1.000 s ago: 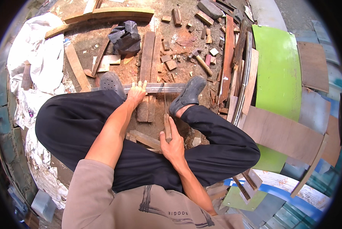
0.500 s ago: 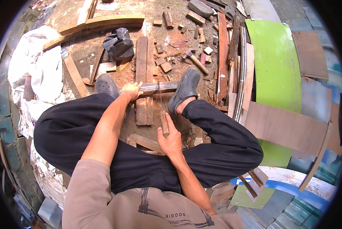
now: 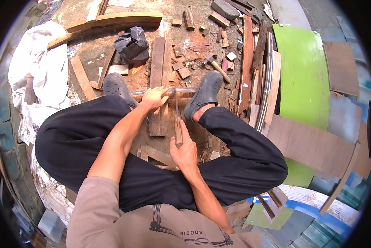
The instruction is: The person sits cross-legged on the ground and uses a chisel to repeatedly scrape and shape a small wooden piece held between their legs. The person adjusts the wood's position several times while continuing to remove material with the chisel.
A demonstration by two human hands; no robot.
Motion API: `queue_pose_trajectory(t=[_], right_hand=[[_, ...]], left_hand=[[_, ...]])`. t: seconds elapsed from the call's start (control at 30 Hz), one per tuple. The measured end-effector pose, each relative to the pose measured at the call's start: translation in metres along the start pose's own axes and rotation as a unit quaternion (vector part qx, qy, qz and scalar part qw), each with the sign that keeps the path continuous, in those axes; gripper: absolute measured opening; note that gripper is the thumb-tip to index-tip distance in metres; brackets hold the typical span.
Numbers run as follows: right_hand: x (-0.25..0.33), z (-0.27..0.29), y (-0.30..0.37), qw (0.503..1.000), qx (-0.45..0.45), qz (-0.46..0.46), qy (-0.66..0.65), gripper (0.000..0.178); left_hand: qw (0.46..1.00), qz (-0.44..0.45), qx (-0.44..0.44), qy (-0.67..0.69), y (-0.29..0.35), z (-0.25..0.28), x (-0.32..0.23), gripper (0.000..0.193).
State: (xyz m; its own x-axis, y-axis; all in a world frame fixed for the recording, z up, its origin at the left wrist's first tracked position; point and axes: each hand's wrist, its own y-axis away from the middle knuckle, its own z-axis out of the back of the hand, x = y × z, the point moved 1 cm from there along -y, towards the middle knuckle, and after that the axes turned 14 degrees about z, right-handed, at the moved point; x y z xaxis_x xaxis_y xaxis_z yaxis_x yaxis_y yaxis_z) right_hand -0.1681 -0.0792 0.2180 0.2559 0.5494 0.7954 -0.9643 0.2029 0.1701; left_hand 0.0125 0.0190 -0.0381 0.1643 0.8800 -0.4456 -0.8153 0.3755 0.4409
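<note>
My left hand (image 3: 153, 98) is closed over a wooden strip (image 3: 186, 94), pressing it down across two long planks (image 3: 156, 66) on the ground. The strip spans the gap between my feet, its ends close to my grey clogs (image 3: 206, 91). In my right hand (image 3: 183, 153) is a thin-bladed saw (image 3: 178, 133), gripped by its wooden handle. Its narrow blade points away from me and meets the strip just right of my left fingers. How deep the cut goes is too small to tell.
A claw hammer (image 3: 217, 67) lies beyond my right foot among several wood offcuts (image 3: 184, 73). A black plastic bag (image 3: 131, 45) stands beyond my left foot. White sacking (image 3: 40, 70) is at the left; long boards (image 3: 246, 62) and a green panel (image 3: 301, 74) lie right.
My left hand has moved right along the strip, closer to the saw blade. The strip has rolled, so less of its pale striped face shows. The saw stays in my right hand.
</note>
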Motion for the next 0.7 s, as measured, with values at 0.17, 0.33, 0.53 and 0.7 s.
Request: queue_pose_trajectory(t=[0.17, 0.33, 0.53, 0.7], right_hand=[[0.008, 0.003, 0.001, 0.997, 0.037, -0.073, -0.007, 0.067], [0.003, 0.009, -0.003, 0.999, 0.015, -0.044, -0.012, 0.066], [0.024, 0.015, -0.016, 0.996, 0.052, -0.077, 0.003, 0.069], [0.027, 0.013, -0.015, 0.998, 0.036, -0.051, 0.013, 0.07]], left_hand=[[0.964, 0.085, -0.001, 0.252, -0.011, -0.012, -0.036, 0.035], [0.968, 0.018, -0.07, 0.241, -0.013, -0.016, -0.038, 0.029], [0.982, -0.033, -0.045, 0.181, -0.017, -0.03, -0.019, 0.034], [0.982, -0.026, -0.032, 0.184, -0.022, -0.032, -0.02, 0.033]])
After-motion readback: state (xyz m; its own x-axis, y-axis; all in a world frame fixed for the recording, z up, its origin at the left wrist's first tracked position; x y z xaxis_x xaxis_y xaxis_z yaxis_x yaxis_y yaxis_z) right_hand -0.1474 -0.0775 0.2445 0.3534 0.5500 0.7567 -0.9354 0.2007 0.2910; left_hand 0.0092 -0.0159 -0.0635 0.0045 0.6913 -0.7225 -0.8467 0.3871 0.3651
